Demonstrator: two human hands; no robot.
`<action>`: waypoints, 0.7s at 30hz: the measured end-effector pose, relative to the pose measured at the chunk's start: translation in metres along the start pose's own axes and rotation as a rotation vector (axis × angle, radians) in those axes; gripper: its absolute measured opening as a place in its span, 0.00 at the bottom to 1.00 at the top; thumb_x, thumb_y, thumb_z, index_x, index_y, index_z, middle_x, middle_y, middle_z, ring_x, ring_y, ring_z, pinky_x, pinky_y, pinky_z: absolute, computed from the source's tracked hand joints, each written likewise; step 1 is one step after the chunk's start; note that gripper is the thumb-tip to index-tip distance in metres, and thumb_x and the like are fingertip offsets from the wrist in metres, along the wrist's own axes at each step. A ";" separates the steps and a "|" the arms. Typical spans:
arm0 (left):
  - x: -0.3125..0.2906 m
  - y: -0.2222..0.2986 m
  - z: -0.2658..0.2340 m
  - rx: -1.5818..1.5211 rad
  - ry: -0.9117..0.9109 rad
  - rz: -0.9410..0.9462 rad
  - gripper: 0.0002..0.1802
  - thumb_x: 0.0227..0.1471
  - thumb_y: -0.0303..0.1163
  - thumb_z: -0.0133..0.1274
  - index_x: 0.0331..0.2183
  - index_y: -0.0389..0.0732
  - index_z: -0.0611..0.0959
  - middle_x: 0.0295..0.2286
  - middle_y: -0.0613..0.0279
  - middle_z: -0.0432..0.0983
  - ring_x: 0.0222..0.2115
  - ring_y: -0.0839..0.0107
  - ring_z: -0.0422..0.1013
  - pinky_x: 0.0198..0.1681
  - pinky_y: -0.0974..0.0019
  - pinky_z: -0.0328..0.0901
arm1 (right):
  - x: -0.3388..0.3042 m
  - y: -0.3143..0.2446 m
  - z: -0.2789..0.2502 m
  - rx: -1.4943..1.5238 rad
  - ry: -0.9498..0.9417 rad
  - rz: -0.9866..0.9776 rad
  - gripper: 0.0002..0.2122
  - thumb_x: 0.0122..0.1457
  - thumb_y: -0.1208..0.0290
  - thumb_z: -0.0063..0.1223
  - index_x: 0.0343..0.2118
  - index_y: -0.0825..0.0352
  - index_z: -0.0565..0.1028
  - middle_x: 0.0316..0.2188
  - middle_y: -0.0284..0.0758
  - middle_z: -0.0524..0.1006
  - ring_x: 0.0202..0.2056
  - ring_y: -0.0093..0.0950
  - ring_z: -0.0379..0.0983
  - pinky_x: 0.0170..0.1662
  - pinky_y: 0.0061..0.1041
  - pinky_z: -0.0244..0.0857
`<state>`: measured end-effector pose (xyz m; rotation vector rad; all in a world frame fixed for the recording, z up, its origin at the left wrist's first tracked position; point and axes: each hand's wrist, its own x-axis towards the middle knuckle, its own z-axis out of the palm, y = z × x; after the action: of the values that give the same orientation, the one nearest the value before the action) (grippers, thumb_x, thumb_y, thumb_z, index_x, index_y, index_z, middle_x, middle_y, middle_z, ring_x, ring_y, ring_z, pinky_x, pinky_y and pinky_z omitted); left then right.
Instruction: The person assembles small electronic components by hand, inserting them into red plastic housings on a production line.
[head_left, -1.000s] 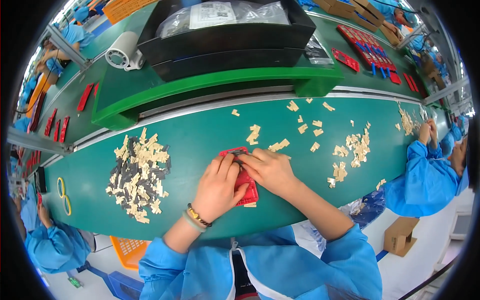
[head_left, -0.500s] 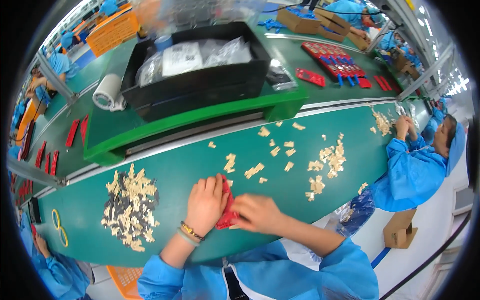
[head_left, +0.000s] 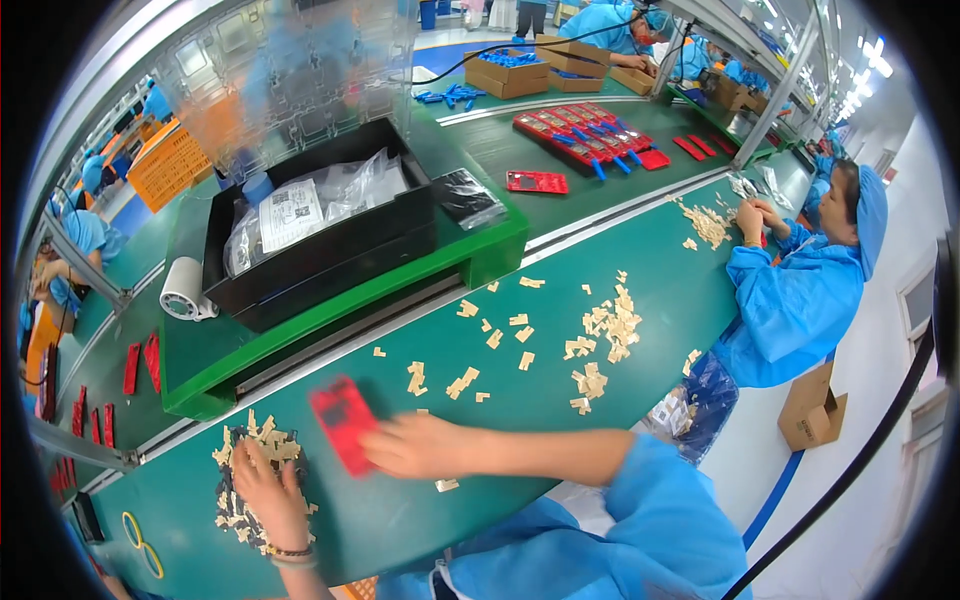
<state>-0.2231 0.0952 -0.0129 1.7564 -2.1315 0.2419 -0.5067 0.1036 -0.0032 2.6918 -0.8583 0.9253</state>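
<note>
My right hand [head_left: 415, 446] grips the lower right edge of a flat red plastic panel [head_left: 343, 424]. Dark patches show on the panel, which is slightly blurred and tilted over the green bench. To its left, my left hand [head_left: 268, 490] reaches onto a heap of small cream and black pieces [head_left: 262, 436]. The fingers of that hand are stretched out and somewhat apart, and I see nothing held in them. Part of the heap is hidden under this hand.
Loose cream pieces [head_left: 462, 382] lie scattered mid-bench, with a denser cluster [head_left: 612, 325] to the right. A black bin [head_left: 330, 270] of plastic bags stands on a green-edged raised shelf [head_left: 300, 352]. Yellow rings [head_left: 140, 545] lie far left. A co-worker [head_left: 800, 290] sits at right.
My left hand has let go of the red panel and moved left onto the heap. My right hand now holds the panel, shifted left and up. The whole view has turned.
</note>
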 end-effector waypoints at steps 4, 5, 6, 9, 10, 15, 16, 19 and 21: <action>-0.012 -0.026 0.016 0.129 -0.001 -0.111 0.28 0.52 0.32 0.53 0.54 0.34 0.67 0.53 0.44 0.62 0.54 0.48 0.58 0.56 0.50 0.54 | 0.089 0.074 0.082 -0.161 -0.156 0.500 0.08 0.44 0.74 0.50 0.29 0.69 0.73 0.32 0.40 0.72 0.32 0.33 0.72 0.35 0.29 0.65; -0.010 -0.027 0.025 0.089 -0.065 -0.123 0.24 0.53 0.31 0.52 0.51 0.33 0.71 0.51 0.45 0.65 0.53 0.49 0.60 0.55 0.52 0.56 | 0.082 0.098 0.108 -0.159 0.094 0.583 0.12 0.46 0.75 0.50 0.36 0.70 0.74 0.39 0.42 0.73 0.39 0.38 0.72 0.44 0.33 0.65; -0.016 -0.043 0.033 0.065 0.029 -0.102 0.17 0.53 0.28 0.51 0.45 0.33 0.77 0.47 0.46 0.70 0.50 0.50 0.64 0.52 0.55 0.60 | 0.086 0.092 0.106 -0.104 0.093 0.528 0.15 0.45 0.76 0.50 0.39 0.68 0.74 0.43 0.43 0.72 0.43 0.40 0.70 0.49 0.35 0.62; -0.019 -0.043 0.023 -0.084 0.066 -0.198 0.08 0.52 0.24 0.50 0.35 0.34 0.79 0.42 0.48 0.73 0.45 0.50 0.68 0.47 0.55 0.63 | 0.037 0.080 0.049 -0.003 0.101 0.308 0.19 0.44 0.76 0.52 0.44 0.64 0.73 0.46 0.40 0.71 0.52 0.37 0.65 0.57 0.39 0.54; -0.015 -0.037 0.017 -0.119 0.076 -0.190 0.05 0.51 0.24 0.50 0.32 0.34 0.78 0.39 0.49 0.74 0.44 0.51 0.68 0.46 0.55 0.63 | 0.006 0.085 0.030 -0.009 0.076 0.231 0.18 0.44 0.75 0.53 0.43 0.64 0.73 0.44 0.38 0.72 0.53 0.35 0.65 0.58 0.39 0.53; -0.020 -0.040 0.018 -0.006 0.073 -0.200 0.22 0.55 0.30 0.49 0.50 0.33 0.70 0.52 0.48 0.63 0.53 0.50 0.59 0.54 0.52 0.54 | -0.131 0.137 -0.076 -0.242 -0.050 0.631 0.10 0.43 0.75 0.53 0.31 0.61 0.79 0.40 0.33 0.75 0.47 0.33 0.69 0.49 0.36 0.59; -0.022 -0.051 0.025 -0.002 0.010 -0.209 0.23 0.55 0.31 0.48 0.52 0.33 0.69 0.53 0.48 0.62 0.54 0.50 0.58 0.55 0.52 0.53 | -0.141 0.149 -0.093 -0.317 0.012 0.762 0.14 0.45 0.75 0.54 0.39 0.63 0.75 0.44 0.36 0.74 0.47 0.37 0.69 0.49 0.36 0.60; -0.028 -0.068 0.031 -0.091 -0.004 -0.242 0.24 0.57 0.29 0.46 0.54 0.33 0.67 0.55 0.46 0.60 0.56 0.49 0.56 0.58 0.53 0.51 | -0.128 0.141 -0.108 -0.329 0.029 0.730 0.21 0.47 0.66 0.58 0.46 0.60 0.70 0.50 0.40 0.67 0.53 0.39 0.62 0.53 0.41 0.55; -0.016 -0.038 0.014 0.009 0.163 -0.195 0.23 0.55 0.25 0.46 0.54 0.33 0.68 0.55 0.46 0.59 0.56 0.49 0.57 0.58 0.53 0.52 | -0.090 0.086 -0.084 -0.113 -0.130 0.598 0.25 0.48 0.60 0.58 0.50 0.59 0.69 0.54 0.42 0.64 0.57 0.42 0.58 0.58 0.43 0.51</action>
<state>-0.1860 0.0968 -0.0357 1.8661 -1.8350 0.3303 -0.6567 0.1029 0.0064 2.4478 -1.7422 0.7633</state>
